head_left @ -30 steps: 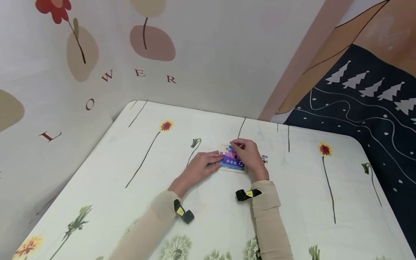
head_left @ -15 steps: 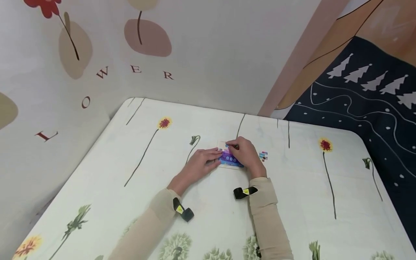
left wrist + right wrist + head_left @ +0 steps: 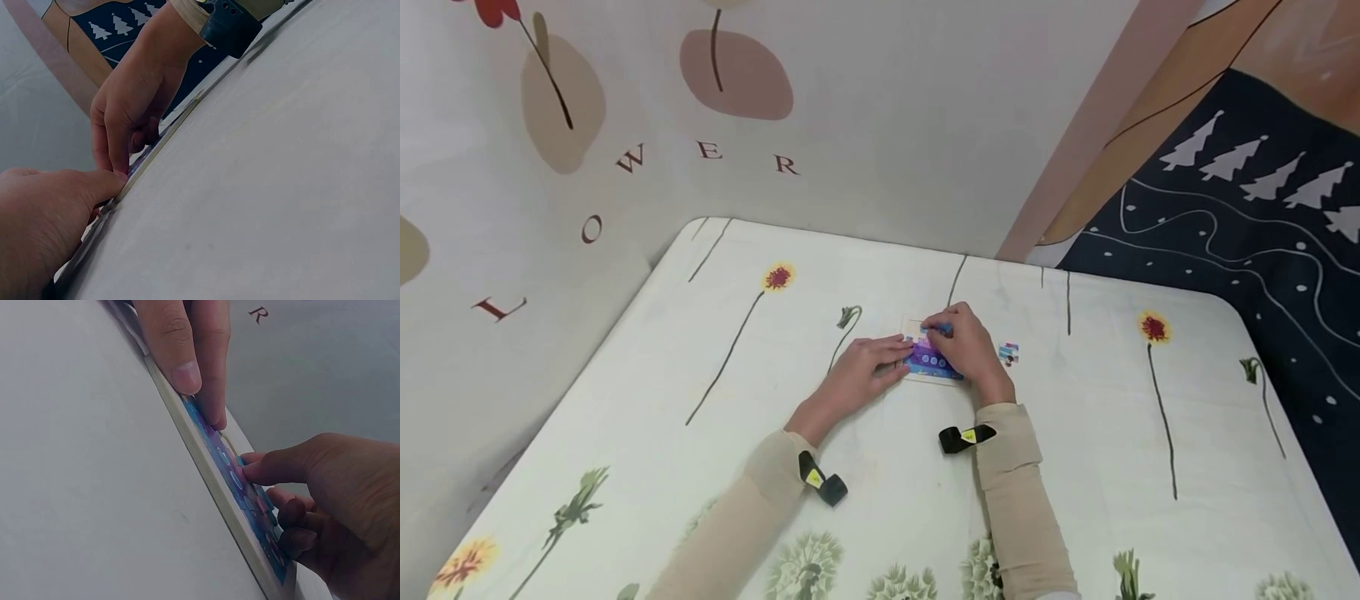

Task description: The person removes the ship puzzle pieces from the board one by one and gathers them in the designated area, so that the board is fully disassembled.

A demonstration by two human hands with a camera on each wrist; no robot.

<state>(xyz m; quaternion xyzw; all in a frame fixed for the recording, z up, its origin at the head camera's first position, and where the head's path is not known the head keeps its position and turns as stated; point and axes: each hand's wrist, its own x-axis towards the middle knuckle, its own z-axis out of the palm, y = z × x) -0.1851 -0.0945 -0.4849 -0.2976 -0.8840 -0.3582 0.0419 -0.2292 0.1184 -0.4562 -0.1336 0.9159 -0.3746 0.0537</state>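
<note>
A small jigsaw puzzle (image 3: 931, 362) in a thin wooden tray (image 3: 187, 437) lies flat on the table, with a purple and blue picture. My left hand (image 3: 859, 371) rests at its left side, fingers fairly straight, fingertips on its surface. In the right wrist view, the left thumb (image 3: 186, 378) lies at the tray's near edge. My right hand (image 3: 968, 346) is over the puzzle's right part, thumb and index finger pinching a small blue puzzle piece (image 3: 242, 460) at its surface. The right hand hides much of the puzzle's upper right.
Loose puzzle pieces (image 3: 1009, 353) lie together just right of the right hand. A white flower-print cloth (image 3: 1075, 433) covers the table. Behind it stand a pale printed wall cloth (image 3: 880, 150) and a dark one with trees (image 3: 1225, 225).
My right hand has shifted slightly left and nearer over the puzzle, uncovering more of the loose pieces at right. The left hand stays in place. The head view has tilted slightly.
</note>
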